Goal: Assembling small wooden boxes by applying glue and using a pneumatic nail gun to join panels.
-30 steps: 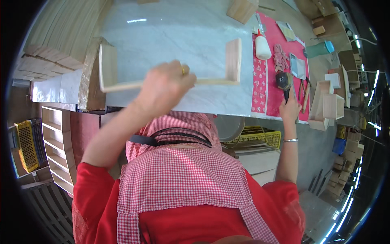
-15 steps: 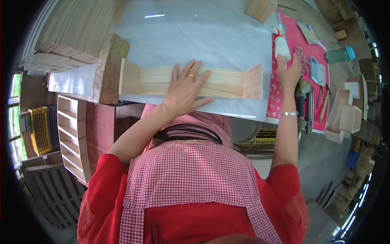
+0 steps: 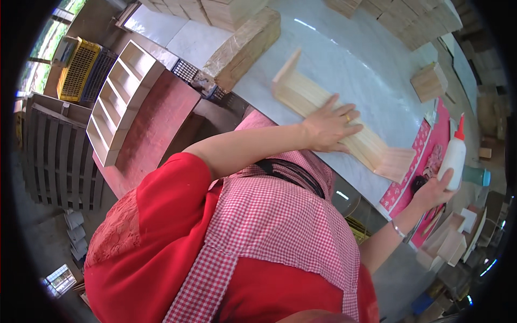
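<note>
My left hand (image 3: 329, 125), a ring on one finger, lies with fingers spread on a pale wooden piece (image 3: 307, 96). That piece is a long board with a short upright panel at each end, resting slantwise on the bluish-white tabletop (image 3: 371, 86). Over at the right, my right hand (image 3: 433, 188) grips a white squeeze bottle (image 3: 454, 161) with a red pointed nozzle by its lower part. The bottle is upright, nozzle up, above the pink cloth (image 3: 401, 196). Part of its base is hidden by my fingers.
A thick wrapped block (image 3: 245, 48) stands at the table's left edge. A small wooden block (image 3: 429, 82) sits near the far right, with stacked boards (image 3: 414, 21) behind. Pink string (image 3: 434, 161) lies on the cloth. A compartmented wooden rack (image 3: 121, 97) stands on a reddish board (image 3: 156, 129).
My right hand has closed on the squeeze bottle and lifted it off the cloth. The whole view has turned, so the wooden piece appears tilted. My left hand stays on it.
</note>
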A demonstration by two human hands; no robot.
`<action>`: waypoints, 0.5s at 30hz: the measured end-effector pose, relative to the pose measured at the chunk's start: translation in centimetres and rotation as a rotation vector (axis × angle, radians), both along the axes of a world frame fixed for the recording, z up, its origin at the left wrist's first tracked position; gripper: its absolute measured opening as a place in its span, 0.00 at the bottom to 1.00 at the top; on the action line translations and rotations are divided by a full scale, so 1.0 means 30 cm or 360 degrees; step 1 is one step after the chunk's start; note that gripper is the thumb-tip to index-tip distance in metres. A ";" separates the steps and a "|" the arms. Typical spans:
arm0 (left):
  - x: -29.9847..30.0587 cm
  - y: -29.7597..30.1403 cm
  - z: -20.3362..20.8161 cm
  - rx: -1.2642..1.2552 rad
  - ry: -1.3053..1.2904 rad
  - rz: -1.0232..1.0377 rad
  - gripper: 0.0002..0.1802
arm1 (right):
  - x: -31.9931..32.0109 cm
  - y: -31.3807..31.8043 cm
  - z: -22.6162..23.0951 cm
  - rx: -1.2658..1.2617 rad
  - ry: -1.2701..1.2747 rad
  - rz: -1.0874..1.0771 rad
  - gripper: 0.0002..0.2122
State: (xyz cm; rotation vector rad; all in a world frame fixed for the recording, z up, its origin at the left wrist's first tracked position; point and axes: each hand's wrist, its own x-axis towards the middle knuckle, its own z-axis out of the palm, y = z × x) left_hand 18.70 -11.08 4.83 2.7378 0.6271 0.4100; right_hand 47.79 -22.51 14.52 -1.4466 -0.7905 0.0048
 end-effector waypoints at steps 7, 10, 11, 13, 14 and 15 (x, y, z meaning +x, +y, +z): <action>0.060 -0.003 0.037 0.0129 0.0083 0.0058 0.40 | -0.479 0.052 0.031 -0.0233 -0.0054 0.0552 0.28; 0.028 -0.012 -0.003 0.0131 -0.0182 0.0199 0.34 | -0.580 0.073 0.021 -0.0281 -0.0072 0.0822 0.31; 0.021 -0.015 -0.018 0.0134 -0.0309 0.0266 0.31 | -0.606 0.087 0.020 -0.0286 -0.0074 0.0820 0.31; 0.028 -0.007 -0.039 0.0091 -0.0345 0.0240 0.30 | -0.644 0.126 0.019 -0.0233 -0.0238 0.0906 0.29; 0.036 0.001 -0.048 0.0053 -0.0380 0.0201 0.28 | -0.655 0.135 0.021 -0.0206 -0.0320 0.0946 0.28; 0.040 0.005 -0.058 0.0015 -0.0414 0.0160 0.27 | -0.660 0.136 0.024 -0.0209 -0.0321 0.0952 0.28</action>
